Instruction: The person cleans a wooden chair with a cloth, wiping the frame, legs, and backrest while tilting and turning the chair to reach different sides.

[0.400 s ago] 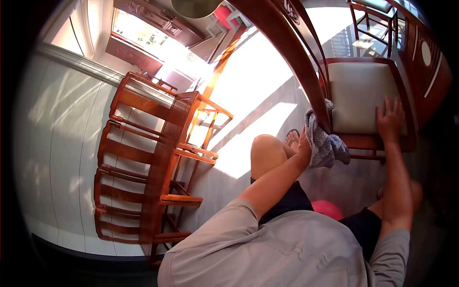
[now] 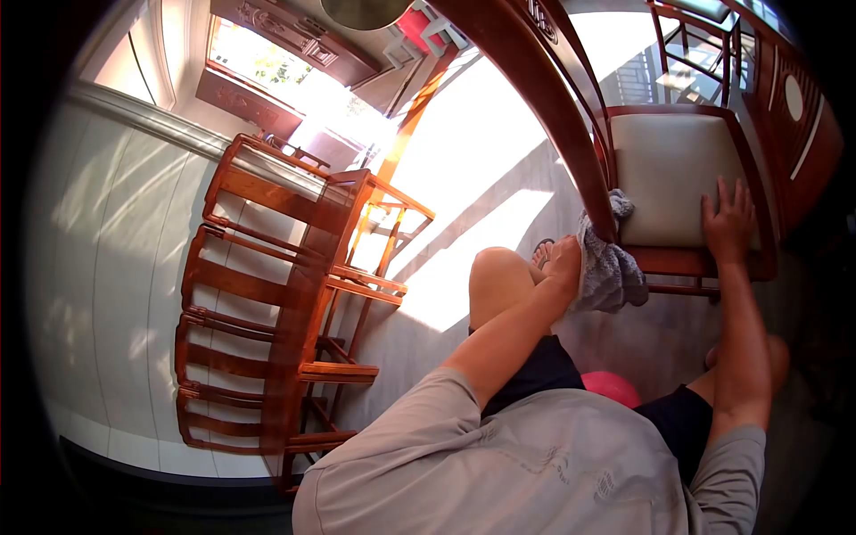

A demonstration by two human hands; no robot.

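Pale panelling covered the wall [image 2: 107, 267] on the left, and red-brown wooden chairs [image 2: 241, 283] were lined up in a row beside it. Grey floor [image 2: 624, 339] was spread between that row and a single chair [image 2: 662, 260] on the right, its far stretch lit by strong sun. The single chair was fitted with a cream padded seat [image 2: 660, 165] — framed in the same dark red wood — and a curved back post [image 2: 557, 111] was set along its left side. Around the near end of that post a grey textured cloth [image 2: 611, 272] was bunched, one part showing above the seat's left edge, the rest hung below. A rounded pink object [image 2: 611, 389] was partly covered by the person's shirt, near the legs. The cloth was touched on its left side by the left hand [image 2: 562, 260]; its fingertips were hidden, so how they were closed cannot be told. By the right hand [image 2: 731, 218] the near right part of the seat was covered — palm down, fingers spread apart.
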